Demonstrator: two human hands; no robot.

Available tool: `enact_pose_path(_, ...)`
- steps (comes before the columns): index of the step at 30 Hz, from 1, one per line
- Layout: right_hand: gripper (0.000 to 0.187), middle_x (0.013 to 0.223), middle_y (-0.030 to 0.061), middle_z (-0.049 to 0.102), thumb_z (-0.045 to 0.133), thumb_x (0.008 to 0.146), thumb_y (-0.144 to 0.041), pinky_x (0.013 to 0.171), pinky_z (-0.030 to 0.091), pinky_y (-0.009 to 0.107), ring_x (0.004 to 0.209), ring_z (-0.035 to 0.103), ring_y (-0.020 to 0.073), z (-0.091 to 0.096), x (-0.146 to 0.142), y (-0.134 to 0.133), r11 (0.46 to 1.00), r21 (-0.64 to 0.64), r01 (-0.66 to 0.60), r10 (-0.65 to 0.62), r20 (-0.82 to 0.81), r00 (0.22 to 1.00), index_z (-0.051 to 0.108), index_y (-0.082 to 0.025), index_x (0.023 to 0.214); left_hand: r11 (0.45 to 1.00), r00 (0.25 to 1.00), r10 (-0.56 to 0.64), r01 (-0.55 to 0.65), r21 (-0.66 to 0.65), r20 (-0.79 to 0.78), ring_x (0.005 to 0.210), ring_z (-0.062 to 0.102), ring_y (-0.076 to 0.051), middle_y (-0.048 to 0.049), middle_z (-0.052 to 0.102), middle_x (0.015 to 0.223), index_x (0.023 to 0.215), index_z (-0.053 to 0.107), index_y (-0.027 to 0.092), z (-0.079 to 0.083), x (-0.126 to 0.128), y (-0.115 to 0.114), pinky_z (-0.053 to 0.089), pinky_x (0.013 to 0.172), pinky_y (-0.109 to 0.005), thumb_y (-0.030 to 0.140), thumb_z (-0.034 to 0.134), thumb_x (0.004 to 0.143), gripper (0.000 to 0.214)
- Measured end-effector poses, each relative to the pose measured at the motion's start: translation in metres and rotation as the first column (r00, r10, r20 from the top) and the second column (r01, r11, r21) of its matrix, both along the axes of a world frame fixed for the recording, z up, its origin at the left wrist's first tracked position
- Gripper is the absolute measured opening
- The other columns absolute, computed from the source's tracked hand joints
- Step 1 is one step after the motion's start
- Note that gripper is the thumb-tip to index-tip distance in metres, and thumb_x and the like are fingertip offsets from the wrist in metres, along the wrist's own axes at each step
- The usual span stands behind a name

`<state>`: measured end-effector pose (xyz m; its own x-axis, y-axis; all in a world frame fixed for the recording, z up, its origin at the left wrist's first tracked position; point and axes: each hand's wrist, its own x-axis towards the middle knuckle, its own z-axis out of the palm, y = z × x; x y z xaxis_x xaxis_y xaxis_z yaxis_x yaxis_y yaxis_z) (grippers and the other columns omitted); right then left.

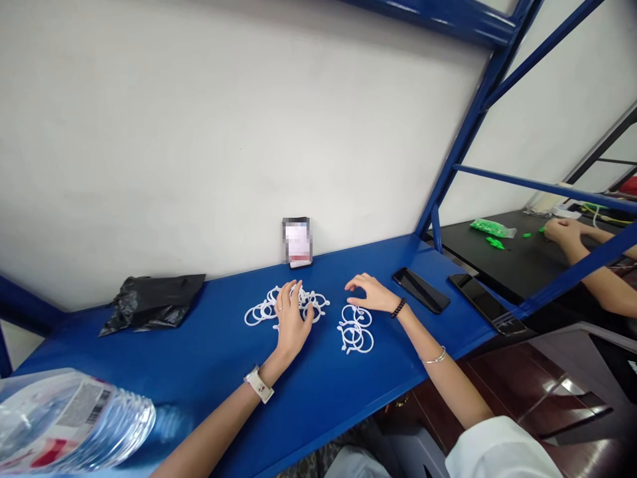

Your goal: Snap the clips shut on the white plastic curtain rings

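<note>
The fingers (pixel 287 295) of the left hand (pixel 291 325) are spread flat and pressed on the big heap of white rings (pixel 259 312). The right hand (pixel 372 295) is held with its fingers spread and bent, just beside the small heap of white rings (pixel 355 337). Both heaps are laid on the blue surface (pixel 209 362), near a propped phone (pixel 297 242).

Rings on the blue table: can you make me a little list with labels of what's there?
left hand: flat on the big ring pile
right hand: open, by the small ring pile
table: blue, against a white wall
behind: phone standing up
left: black bag, water bottle
right: two flat phones; another person's hand near green pieces
</note>
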<state>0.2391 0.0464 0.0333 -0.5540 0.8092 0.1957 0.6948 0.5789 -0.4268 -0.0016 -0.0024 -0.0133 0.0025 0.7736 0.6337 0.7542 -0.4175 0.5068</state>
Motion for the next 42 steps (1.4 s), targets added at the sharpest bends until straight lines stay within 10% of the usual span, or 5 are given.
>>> enact_pose_path(6,0.003,0.082,0.0034,0.061,0.060,0.077,-0.015,0.075,0.040,0.031,0.082,0.055,0.0186,-0.012,-0.014,-0.002,0.996,-0.068,-0.059,0.068,0.139,0.988,0.060,-0.018,0.076,0.990,0.983,-0.117,0.127,0.063,-0.139,0.128,0.036,-0.030,-0.0123,0.047,0.130,0.122,0.048,0.023,0.001,0.003,-0.006,0.032,0.102,-0.053,0.015,0.045,0.086,0.037)
enact_pose_path(24,0.026,0.079,0.0022,0.063,0.044,0.092,-0.036,0.067,0.046,0.026,0.072,0.059,0.0151,-0.001,-0.047,-0.028,0.963,-0.213,-0.163,0.043,-0.475,0.879,0.060,-0.017,0.084,0.920,0.920,-0.379,0.386,0.062,-0.103,0.107,0.052,-0.024,-0.0077,0.060,0.105,0.106,0.057,0.022,0.001,0.006,-0.005,0.042,0.093,-0.042,0.027,0.051,0.090,0.018)
enact_pose_path(42,0.017,0.075,0.0009,0.058,0.054,0.087,-0.032,0.065,0.043,0.026,0.067,0.052,0.0136,-0.015,-0.054,-0.027,0.967,-0.179,-0.180,0.102,-0.376,0.921,0.059,-0.017,0.082,0.943,0.924,-0.324,0.333,-0.011,0.203,0.086,0.054,-0.019,-0.0035,0.061,0.083,0.080,0.062,0.020,0.006,0.003,-0.002,0.044,0.080,-0.034,0.030,0.048,0.091,0.020)
